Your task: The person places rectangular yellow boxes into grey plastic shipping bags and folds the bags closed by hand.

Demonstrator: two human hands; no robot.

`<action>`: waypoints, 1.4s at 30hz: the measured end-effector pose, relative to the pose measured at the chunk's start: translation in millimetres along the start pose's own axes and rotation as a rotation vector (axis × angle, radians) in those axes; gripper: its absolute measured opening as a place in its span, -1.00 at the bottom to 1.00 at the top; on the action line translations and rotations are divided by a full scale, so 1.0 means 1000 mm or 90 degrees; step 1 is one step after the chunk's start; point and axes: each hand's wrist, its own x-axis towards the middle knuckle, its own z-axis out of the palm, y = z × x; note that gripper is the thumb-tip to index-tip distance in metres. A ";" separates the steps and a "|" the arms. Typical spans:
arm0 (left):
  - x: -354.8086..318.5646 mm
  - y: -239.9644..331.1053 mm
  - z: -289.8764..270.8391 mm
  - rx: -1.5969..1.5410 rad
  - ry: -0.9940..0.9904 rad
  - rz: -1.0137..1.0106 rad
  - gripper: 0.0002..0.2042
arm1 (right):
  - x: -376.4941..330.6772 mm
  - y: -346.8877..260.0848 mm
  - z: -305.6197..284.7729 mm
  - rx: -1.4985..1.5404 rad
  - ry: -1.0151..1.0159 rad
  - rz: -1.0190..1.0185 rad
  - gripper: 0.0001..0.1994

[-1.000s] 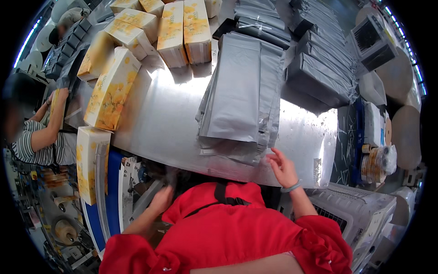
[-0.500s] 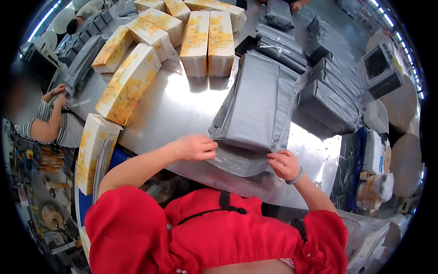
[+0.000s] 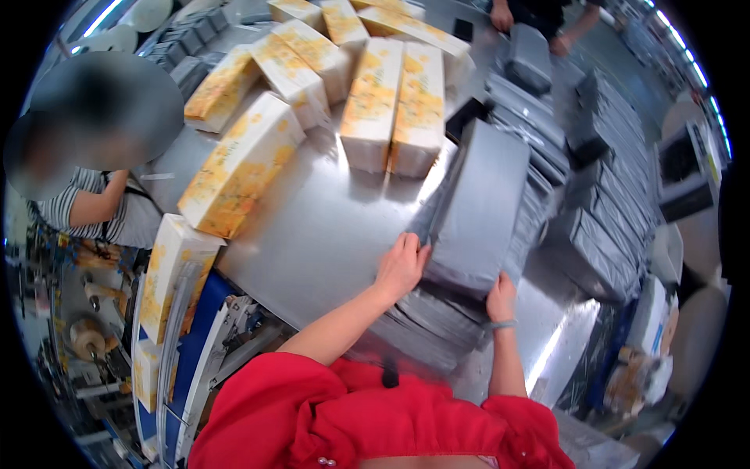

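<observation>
Red top point(image 3: 391, 426), puffed sleeves point(image 3: 269, 406), pearly beads point(image 3: 326, 462), black strap point(image 3: 390, 374), greyish wristband point(image 3: 503, 324) by right hand point(image 3: 501, 300)

Worn up on the head, left of a fisheye pair, aimed down and forward over the red sleeves point(image 3: 269, 406) at both hands point(image 3: 402, 270) and the metal surface point(image 3: 312, 223). Pretty close in, yet super wide.

A shiny metal table point(image 3: 312, 211) carries yellow-and-white boxes point(image 3: 242, 168) along its left and far parts. Grey plastic bags point(image 3: 437, 332) lie piled near its front edge, with grey parcels point(image 3: 594, 254) rowed to their right.
</observation>
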 end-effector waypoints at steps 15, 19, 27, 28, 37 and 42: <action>-0.031 0.085 -0.029 -0.089 -0.176 0.484 -0.55 | -0.026 0.024 -0.224 0.452 -0.358 0.004 -0.04; 0.053 -0.008 -0.162 0.065 -0.026 0.099 -0.57 | -0.016 0.081 -0.308 -0.440 -0.020 -0.128 -0.16; 0.082 -0.100 -0.337 0.521 -0.056 -0.353 -0.05 | -0.012 0.063 -0.240 -0.823 0.285 -0.110 -0.37; 0.084 -0.088 -0.336 0.433 -0.070 -0.363 -0.05 | -0.008 0.059 -0.236 -0.670 0.313 -0.156 -0.30; -0.048 0.020 -0.196 -0.672 -0.315 -0.248 -0.19 | -0.006 -0.105 -0.102 0.494 0.050 -0.143 -0.59; -0.041 0.028 -0.129 -0.070 -0.625 -0.193 -0.45 | -0.024 -0.032 -0.054 0.371 -0.136 -0.064 -0.59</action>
